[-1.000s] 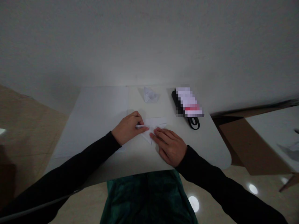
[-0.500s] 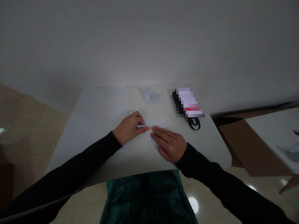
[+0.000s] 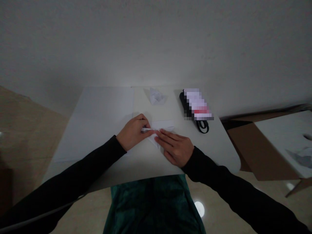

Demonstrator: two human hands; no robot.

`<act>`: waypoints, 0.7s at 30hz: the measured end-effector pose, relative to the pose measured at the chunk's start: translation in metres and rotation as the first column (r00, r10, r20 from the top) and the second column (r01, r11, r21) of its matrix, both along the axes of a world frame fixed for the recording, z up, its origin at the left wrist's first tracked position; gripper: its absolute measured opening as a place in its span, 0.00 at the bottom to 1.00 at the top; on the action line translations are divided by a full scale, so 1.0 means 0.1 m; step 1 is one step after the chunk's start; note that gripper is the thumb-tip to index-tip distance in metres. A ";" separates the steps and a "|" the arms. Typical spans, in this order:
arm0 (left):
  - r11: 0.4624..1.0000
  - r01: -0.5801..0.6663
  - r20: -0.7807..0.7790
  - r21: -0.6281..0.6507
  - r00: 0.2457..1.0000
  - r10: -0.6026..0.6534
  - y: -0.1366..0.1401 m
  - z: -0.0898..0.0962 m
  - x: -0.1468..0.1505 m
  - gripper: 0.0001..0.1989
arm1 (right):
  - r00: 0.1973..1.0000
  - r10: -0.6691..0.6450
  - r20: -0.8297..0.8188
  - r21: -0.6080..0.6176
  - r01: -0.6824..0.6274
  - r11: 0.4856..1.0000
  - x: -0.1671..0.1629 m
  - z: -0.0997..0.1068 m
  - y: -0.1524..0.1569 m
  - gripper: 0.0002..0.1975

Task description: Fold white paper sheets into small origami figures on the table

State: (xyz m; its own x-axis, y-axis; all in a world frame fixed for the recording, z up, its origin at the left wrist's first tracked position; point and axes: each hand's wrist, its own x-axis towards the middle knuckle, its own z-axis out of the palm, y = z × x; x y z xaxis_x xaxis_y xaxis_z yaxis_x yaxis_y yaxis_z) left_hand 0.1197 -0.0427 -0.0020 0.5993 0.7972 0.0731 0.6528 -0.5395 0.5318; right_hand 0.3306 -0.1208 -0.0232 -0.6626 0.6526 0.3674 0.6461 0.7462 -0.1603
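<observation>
A small folded piece of white paper point(image 3: 161, 124) lies on the white table between my hands. My left hand point(image 3: 133, 130) is closed in a pinch on the paper's raised left edge, thumb in front. From the right, my right hand point(image 3: 175, 147) rests on the paper with its fingers stretched out and their tips pressing near its middle, close to my left thumb. Its thumb is bent lower down, off the paper. Part of the paper is hidden under the fingers. Just beyond stands another folded white paper shape point(image 3: 157, 97).
A large white sheet point(image 3: 102, 113) covers the table's left part. A black object with a strap loop point(image 3: 202, 126) and a blurred-out top lies at back right. The wall borders the table's far side. A brown cardboard panel point(image 3: 258, 149) and another white surface point(image 3: 285, 133) stand to the right.
My right fingertips have slid slightly left along the paper, up against my left thumb. The left hand keeps its pinch. The whole view has shifted a little.
</observation>
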 end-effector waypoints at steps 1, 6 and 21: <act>1.000 0.003 -0.001 0.012 1.000 -0.003 0.00 0.00 0.00 0.16 | 1.000 0.003 0.003 0.004 -0.003 1.000 0.00 0.00 0.01 0.23; 0.970 0.000 -0.011 0.244 1.000 0.003 -0.12 0.07 -0.08 0.14 | 0.999 0.015 0.047 0.036 -0.016 0.999 -0.01 0.01 0.04 0.21; 0.858 0.426 -0.250 0.286 0.898 -0.363 -0.76 0.06 -0.28 0.26 | 1.000 0.001 0.030 0.090 -0.004 0.996 -0.02 -0.01 0.03 0.20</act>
State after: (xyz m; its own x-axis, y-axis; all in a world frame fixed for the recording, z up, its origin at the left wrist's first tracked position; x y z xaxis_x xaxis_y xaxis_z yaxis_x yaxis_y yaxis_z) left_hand 0.0918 -0.1183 0.0043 0.8860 0.4401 0.1459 0.4149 -0.8930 0.1745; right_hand 0.3291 -0.1182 -0.0247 -0.6757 0.6161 0.4047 0.6477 0.7584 -0.0731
